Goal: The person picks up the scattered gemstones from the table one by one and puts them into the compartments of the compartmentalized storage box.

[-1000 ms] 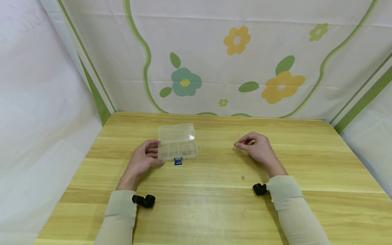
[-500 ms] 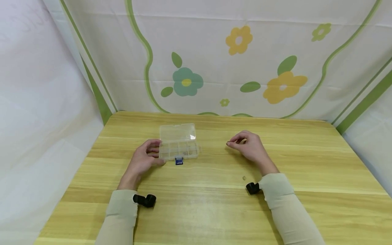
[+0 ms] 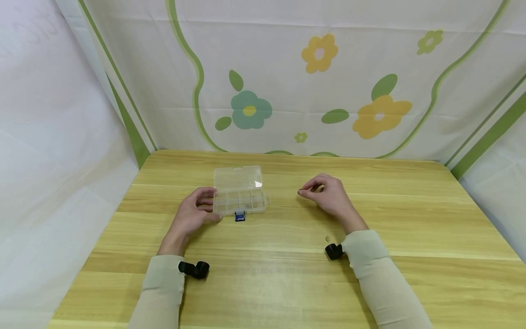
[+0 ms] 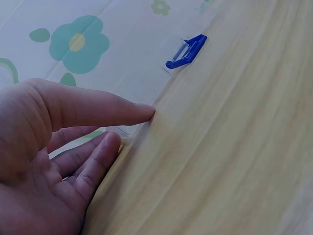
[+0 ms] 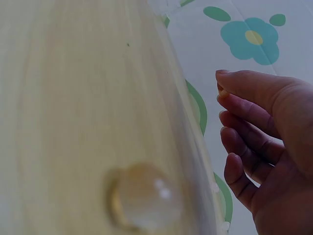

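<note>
A clear plastic compartment box lies with its transparent lid folded back and a blue latch at the front. A few small, indistinct pieces show inside its right-hand compartments. My left hand holds the box's left end, thumb at the front corner and fingers at the side. To the right of the box, my right hand pinches a tiny amber-tinted piece between thumb and index finger; the fingertips hide most of it. A rounded, translucent bead-like piece lies on the table, blurred in the right wrist view.
The wood-grain table carries everything. Behind it hangs a white curtain with printed flowers, and white cloth closes the left side. A black wrist camera is close to the loose bead-like piece.
My right hand has moved left toward the box, still pinching its tiny piece. It now covers where a small clear piece lay a second ago. The left hand and box stay put.
</note>
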